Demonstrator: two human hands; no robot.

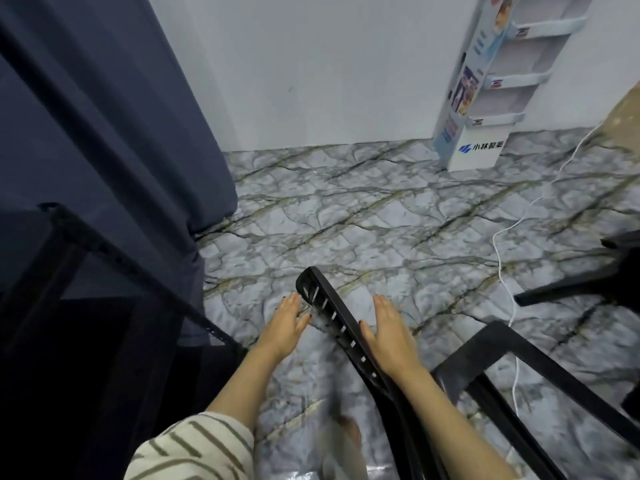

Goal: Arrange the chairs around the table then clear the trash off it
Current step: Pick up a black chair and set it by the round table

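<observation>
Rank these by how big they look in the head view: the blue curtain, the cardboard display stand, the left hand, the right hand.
1. blue curtain
2. cardboard display stand, though far from the camera
3. left hand and right hand: alike, no ranking between them

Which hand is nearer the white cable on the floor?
Right. The right hand sits between the black chair back and the white cable; the left hand is on the chair back's far side, toward the curtain.
</observation>
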